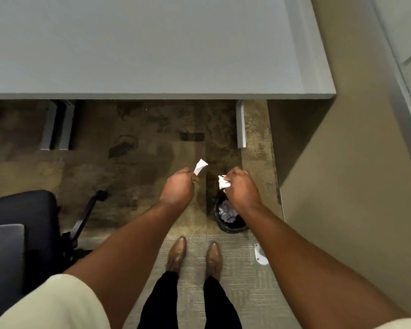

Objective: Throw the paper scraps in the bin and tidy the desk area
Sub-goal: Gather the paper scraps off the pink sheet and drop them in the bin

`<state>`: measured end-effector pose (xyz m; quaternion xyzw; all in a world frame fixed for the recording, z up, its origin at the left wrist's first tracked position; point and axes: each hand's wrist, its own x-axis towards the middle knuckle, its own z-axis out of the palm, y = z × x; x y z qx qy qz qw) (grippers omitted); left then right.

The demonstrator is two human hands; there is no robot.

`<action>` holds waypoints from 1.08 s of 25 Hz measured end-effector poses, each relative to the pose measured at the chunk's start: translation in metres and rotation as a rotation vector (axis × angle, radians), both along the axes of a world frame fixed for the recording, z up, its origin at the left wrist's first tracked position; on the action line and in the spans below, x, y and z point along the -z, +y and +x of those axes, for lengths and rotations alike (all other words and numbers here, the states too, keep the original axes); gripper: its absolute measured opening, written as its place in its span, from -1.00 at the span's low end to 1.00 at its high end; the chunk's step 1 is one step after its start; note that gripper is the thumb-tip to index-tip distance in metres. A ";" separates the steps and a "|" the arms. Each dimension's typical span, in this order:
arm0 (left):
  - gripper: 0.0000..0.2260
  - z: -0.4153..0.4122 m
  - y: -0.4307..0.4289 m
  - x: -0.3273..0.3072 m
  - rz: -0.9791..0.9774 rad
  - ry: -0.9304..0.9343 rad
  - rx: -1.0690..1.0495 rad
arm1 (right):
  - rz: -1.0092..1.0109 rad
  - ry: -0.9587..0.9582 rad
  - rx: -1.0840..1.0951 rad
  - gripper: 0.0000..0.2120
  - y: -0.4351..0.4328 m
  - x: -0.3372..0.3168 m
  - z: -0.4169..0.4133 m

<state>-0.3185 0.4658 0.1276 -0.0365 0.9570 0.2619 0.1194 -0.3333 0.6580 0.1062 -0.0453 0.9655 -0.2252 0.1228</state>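
no readable text, labels or signs

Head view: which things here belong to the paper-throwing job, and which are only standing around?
Belongs to the job:
left hand holding a paper strip
right hand holding a crumpled scrap
black bin, paper already inside

Just there:
office chair
grey desk
white piece on the carpet

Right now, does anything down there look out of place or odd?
One thing: a small white flat piece lies on the carpet beside the black bin, outside it. Otherwise both hands, left and right, grip paper scraps.
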 end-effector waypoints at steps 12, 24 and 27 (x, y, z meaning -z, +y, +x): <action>-0.76 -0.012 0.113 0.206 0.091 -0.183 0.276 | -0.107 -0.106 0.390 -0.80 0.086 0.195 0.045; -0.73 -0.008 0.157 0.349 0.119 -0.233 0.518 | 0.040 -0.245 0.390 -0.61 0.101 0.325 0.069; -0.75 -0.003 0.162 0.351 0.126 -0.247 0.525 | 0.050 -0.250 0.366 -0.60 0.104 0.324 0.072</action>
